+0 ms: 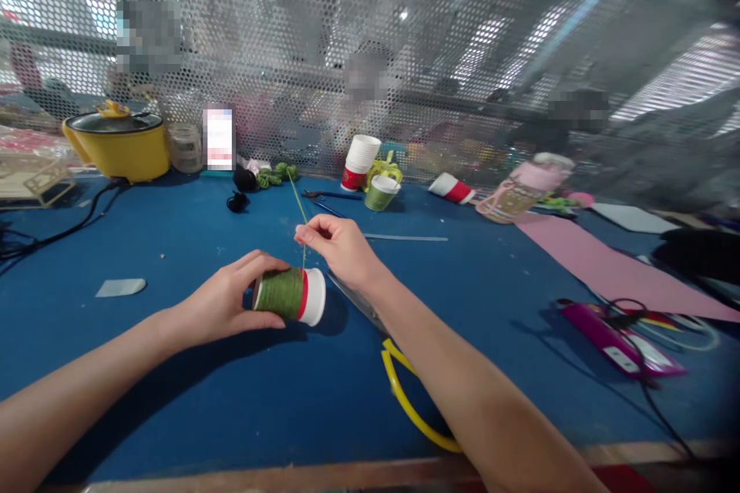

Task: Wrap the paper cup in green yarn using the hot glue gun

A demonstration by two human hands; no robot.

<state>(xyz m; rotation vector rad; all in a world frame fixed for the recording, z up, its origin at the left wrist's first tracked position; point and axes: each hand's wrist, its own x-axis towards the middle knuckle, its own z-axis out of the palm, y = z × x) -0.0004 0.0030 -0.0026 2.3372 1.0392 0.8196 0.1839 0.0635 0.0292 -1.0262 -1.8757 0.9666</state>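
My left hand (pixel 228 306) is wrapped round a paper cup (pixel 289 294) lying on its side, mostly covered with green yarn, with a red band and white rim showing on its right. My right hand (pixel 338 248) hovers just above the cup and pinches a taut green yarn strand (pixel 297 200). The strand runs back to a green yarn ball (pixel 276 174) near the mesh wall. Yellow-handled scissors (pixel 398 377) lie on the blue table (pixel 173 377) partly under my right forearm.
A yellow electric pot (pixel 119 145) and a glass jar (pixel 185 146) stand back left. A stack of paper cups (pixel 359 160), a green-wrapped cup (pixel 381 192), a tipped red cup (pixel 452 188), a pink bottle (pixel 523 192), a pink sheet (pixel 601 266) and a magenta glue gun (pixel 613 339) lie around. People sit behind the perforated mesh screen (pixel 405 54).
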